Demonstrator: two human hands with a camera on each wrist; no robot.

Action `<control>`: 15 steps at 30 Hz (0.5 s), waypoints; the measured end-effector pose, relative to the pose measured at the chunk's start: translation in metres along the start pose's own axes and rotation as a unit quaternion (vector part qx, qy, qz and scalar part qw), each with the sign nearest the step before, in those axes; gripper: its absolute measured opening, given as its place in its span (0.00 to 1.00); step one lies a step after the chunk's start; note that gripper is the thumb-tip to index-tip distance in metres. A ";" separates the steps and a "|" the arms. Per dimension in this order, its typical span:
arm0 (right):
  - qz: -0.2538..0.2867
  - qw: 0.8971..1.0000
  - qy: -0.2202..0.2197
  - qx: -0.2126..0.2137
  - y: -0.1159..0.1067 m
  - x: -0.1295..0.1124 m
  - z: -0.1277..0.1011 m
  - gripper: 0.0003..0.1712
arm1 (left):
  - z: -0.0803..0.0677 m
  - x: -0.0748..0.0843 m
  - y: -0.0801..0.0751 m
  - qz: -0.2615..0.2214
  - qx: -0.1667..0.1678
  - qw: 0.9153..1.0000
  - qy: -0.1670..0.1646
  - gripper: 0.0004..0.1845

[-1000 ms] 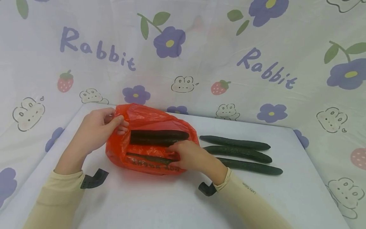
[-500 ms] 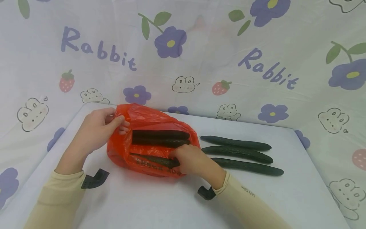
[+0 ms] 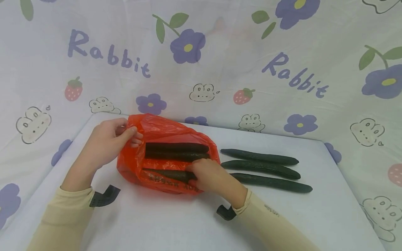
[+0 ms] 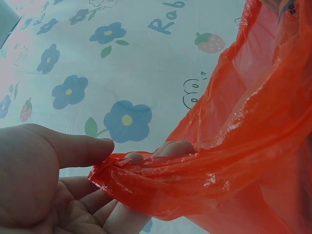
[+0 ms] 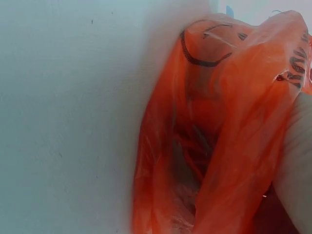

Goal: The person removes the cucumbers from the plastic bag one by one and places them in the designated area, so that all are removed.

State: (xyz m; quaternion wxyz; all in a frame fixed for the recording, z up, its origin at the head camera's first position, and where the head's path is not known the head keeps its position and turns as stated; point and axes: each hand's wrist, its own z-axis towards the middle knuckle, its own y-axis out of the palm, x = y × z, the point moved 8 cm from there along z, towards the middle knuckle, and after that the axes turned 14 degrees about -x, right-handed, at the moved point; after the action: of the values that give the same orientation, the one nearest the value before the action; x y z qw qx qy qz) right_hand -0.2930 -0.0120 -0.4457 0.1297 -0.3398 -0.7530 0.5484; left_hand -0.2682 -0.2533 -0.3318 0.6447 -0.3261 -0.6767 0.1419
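Note:
A red plastic bag [image 3: 169,129] lies on its side with its mouth spread, dark print on its near wall. My left hand [image 3: 108,141] pinches the bag's left edge; the left wrist view shows the thumb [image 4: 87,148] on the gathered film. Inside, two dark green cucumbers [image 3: 176,151] lie side by side at the back. My right hand [image 3: 210,176] reaches into the mouth and grips the right end of a nearer cucumber [image 3: 168,174]; its fingertips are partly hidden. In the right wrist view, bag film [image 5: 234,126] covers most of that hand.
Three cucumbers [image 3: 267,169] lie roughly parallel on the white table [image 3: 157,226], right of the bag; the right hand and forearm partly cover the nearest. A curtain [image 3: 226,69] printed with flowers and rabbits hangs behind the table.
My right hand has shifted slightly right and the near cucumber in the bag has moved a little with it. The left hand keeps its hold on the bag edge.

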 end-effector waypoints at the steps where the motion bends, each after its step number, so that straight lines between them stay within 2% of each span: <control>1: 0.002 1.000 -0.001 -0.001 0.000 -0.001 0.001 0.13 | 0.000 0.000 0.000 0.001 0.001 1.000 0.000 0.17; 9: 0.016 1.000 -0.003 -0.001 0.000 -0.006 0.004 0.12 | 0.000 -0.002 0.000 0.007 0.004 1.000 0.005 0.17; 15: 0.019 1.000 -0.009 0.015 0.001 -0.009 0.007 0.12 | 0.001 -0.003 0.001 0.007 0.003 1.000 0.005 0.17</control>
State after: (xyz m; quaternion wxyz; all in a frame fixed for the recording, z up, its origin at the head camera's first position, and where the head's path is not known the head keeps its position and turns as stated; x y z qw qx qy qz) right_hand -0.2895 -0.0227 -0.4478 0.1175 -0.3473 -0.7391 0.5651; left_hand -0.2691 -0.2543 -0.3347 0.6479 -0.3298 -0.6707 0.1471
